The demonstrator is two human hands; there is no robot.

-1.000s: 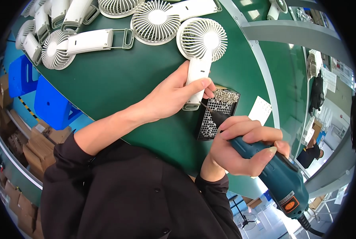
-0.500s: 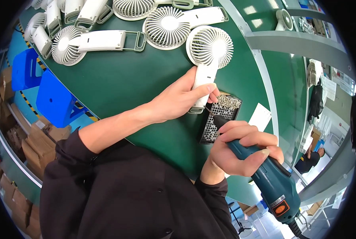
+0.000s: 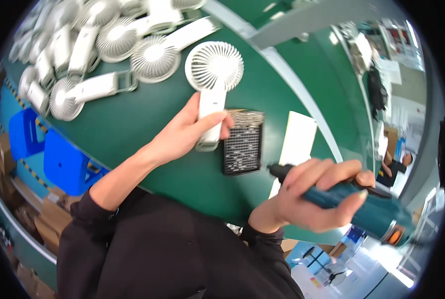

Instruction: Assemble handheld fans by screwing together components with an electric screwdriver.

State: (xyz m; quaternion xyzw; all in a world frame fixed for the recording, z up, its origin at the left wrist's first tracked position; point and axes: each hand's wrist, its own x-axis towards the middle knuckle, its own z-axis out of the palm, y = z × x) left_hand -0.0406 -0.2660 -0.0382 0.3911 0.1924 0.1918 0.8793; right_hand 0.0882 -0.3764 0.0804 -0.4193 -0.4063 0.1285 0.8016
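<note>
My left hand (image 3: 185, 127) grips a white handheld fan (image 3: 212, 107) by its handle, the round slatted head pointing away from me. Wrapped in my right hand (image 3: 322, 194) is a dark teal electric screwdriver (image 3: 369, 214), its black nose aimed left over the table; motion blurs it and its bit cannot be made out. Between the two hands lies a black screw tray (image 3: 243, 149) with rows of holes and a heap of small screws at its far end. The fan's lower end is beside the tray's left edge.
Many more white fans (image 3: 155, 59) lie piled at the far left of the green table (image 3: 192, 182). White paper (image 3: 298, 137) lies right of the tray. A grey metal frame (image 3: 307, 25) crosses the far right. Blue stools (image 3: 65, 164) and cardboard boxes stand left; a person (image 3: 394, 167) is at far right.
My right hand has drawn the electric screwdriver away from the fan and tray, to the right. The view has swung, so the table's things appear further left. My left hand keeps the fan.
</note>
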